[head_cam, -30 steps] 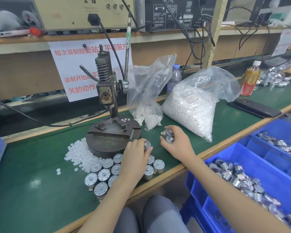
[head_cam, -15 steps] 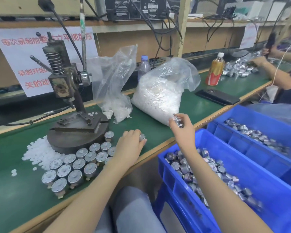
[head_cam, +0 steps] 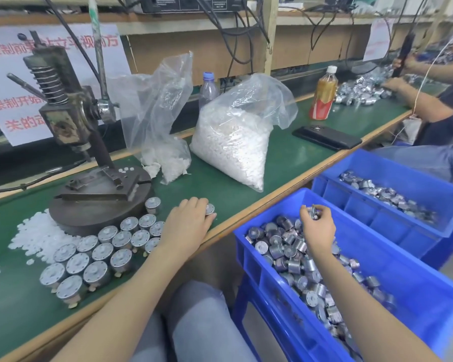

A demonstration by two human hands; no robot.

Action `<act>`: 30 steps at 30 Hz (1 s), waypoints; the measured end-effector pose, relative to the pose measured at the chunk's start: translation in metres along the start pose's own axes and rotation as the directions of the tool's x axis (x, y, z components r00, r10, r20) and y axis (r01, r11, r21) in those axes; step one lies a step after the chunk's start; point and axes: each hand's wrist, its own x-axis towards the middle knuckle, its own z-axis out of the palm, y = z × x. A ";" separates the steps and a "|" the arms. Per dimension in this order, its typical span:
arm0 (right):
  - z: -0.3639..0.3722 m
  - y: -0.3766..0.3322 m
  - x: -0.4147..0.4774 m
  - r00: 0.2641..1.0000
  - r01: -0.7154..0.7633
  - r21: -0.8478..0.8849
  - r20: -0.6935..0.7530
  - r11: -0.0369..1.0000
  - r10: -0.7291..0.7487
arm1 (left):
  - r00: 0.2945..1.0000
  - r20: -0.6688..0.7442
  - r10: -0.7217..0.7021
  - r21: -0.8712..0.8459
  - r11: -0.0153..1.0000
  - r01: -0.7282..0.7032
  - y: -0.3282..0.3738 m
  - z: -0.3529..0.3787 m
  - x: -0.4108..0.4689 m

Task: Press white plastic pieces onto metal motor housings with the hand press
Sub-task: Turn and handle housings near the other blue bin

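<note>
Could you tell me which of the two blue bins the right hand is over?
The nearer blue bin, closest to the camera; the right hand holds a motor housing above it. The farther bin sits beyond it.

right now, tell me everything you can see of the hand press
The hand press is dark, worn metal, upright on the green table. Its heavy round base carries a flat fixture plate and a leaning column topped by a coil spring; a long lever points up. A few white pieces lie on the base; motor housings stand along its front edge.
</note>
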 end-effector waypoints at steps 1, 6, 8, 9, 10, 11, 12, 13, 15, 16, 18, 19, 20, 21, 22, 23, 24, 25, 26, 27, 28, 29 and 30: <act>0.002 0.005 0.000 1.000 -0.006 -0.038 0.013 0.999 0.007 | 1.000 -0.005 0.007 0.007 1.000 -0.007 0.000 0.000 -0.001; 0.014 0.026 0.000 0.994 0.063 -0.197 0.096 0.978 -0.044 | 1.000 -0.012 0.027 0.026 0.999 -0.026 -0.001 0.002 -0.002; 0.020 0.029 0.002 0.980 0.135 -0.285 0.178 0.949 -0.086 | 0.999 -0.015 0.035 0.032 0.999 -0.034 -0.001 0.003 -0.002; 0.023 0.030 0.003 0.968 0.180 -0.375 0.231 0.909 -0.096 | 0.999 -0.020 0.037 0.029 0.999 -0.037 -0.002 0.003 -0.002; 0.026 0.033 0.005 0.956 0.219 -0.473 0.278 0.853 -0.091 | 0.999 -0.025 0.037 0.021 0.999 -0.036 -0.001 0.003 -0.002; 0.028 0.033 0.006 0.948 0.238 -0.553 0.309 0.799 -0.069 | 0.999 -0.029 0.035 0.011 0.999 -0.034 -0.001 0.003 -0.003; 0.030 0.033 0.007 0.941 0.249 -0.615 0.335 0.748 -0.038 | 0.999 -0.032 0.032 0.002 0.999 -0.032 -0.002 0.003 -0.003; 0.031 0.032 0.009 0.932 0.262 -0.667 0.363 0.698 -0.004 | 0.999 -0.037 0.029 -0.004 1.000 -0.030 -0.002 0.003 -0.003; 0.032 0.028 0.009 0.914 0.293 -0.729 0.404 0.619 0.043 | 0.999 -0.040 0.032 -0.004 0.999 -0.032 -0.002 0.003 -0.003; 0.032 0.026 0.008 0.915 0.289 -0.728 0.402 0.621 0.046 | 0.999 -0.040 0.037 -0.006 0.999 -0.037 -0.002 0.003 -0.003; 0.029 0.019 0.000 0.949 0.196 -0.626 0.316 0.755 0.016 | 0.999 -0.046 0.027 -0.103 0.994 -0.032 -0.003 0.002 -0.004; 0.027 0.014 -0.007 0.970 0.145 -0.517 0.243 0.844 -0.018 | 0.999 -0.049 0.001 -0.208 0.978 -0.011 -0.003 0.001 -0.004; 0.025 0.009 -0.015 0.983 0.126 -0.399 0.172 0.908 -0.061 | 0.997 -0.059 -0.041 -0.334 0.942 0.019 -0.003 -0.001 -0.004; 0.024 0.003 -0.024 0.988 0.134 -0.300 0.111 0.944 -0.105 | 0.993 -0.078 -0.092 -0.457 0.888 0.047 -0.003 -0.003 -0.004; 0.023 -0.004 -0.034 0.987 0.162 -0.219 0.059 0.962 -0.152 | 0.985 -0.097 -0.145 -0.557 0.828 0.067 -0.003 -0.005 -0.004; 0.022 -0.012 -0.044 0.980 0.201 -0.143 0.017 0.969 -0.200 | 0.976 -0.114 -0.185 -0.620 0.781 0.076 -0.004 -0.007 -0.004; 0.023 -0.023 -0.054 0.969 0.247 -0.073 -0.005 0.966 -0.248 | 0.971 -0.120 -0.209 -0.648 0.757 0.083 -0.006 -0.009 -0.005; 0.024 -0.035 -0.064 0.954 0.300 -0.011 -0.006 0.954 -0.300 | 0.970 -0.112 -0.216 -0.649 0.755 0.094 -0.009 -0.012 -0.005; 0.026 -0.048 -0.074 0.932 0.362 0.040 0.016 0.931 -0.363 | 0.973 -0.089 -0.215 -0.632 0.766 0.112 -0.012 -0.014 -0.005; 0.029 -0.061 -0.084 0.899 0.428 0.078 0.065 0.900 -0.433 | 0.977 -0.054 -0.207 -0.597 0.791 0.135 -0.017 -0.015 -0.006; 0.033 -0.073 -0.094 0.854 0.491 0.106 0.141 0.865 -0.502 | 0.982 -0.012 -0.190 -0.538 0.829 0.154 -0.020 -0.017 -0.006; 0.038 -0.083 -0.103 0.799 0.539 0.126 0.235 0.833 -0.553 | 0.985 0.036 -0.169 -0.458 0.873 0.167 -0.023 -0.018 -0.006; 0.043 -0.092 -0.113 0.744 0.565 0.138 0.341 0.813 -0.575 | 0.984 0.084 -0.154 -0.382 0.907 0.175 -0.026 -0.019 -0.005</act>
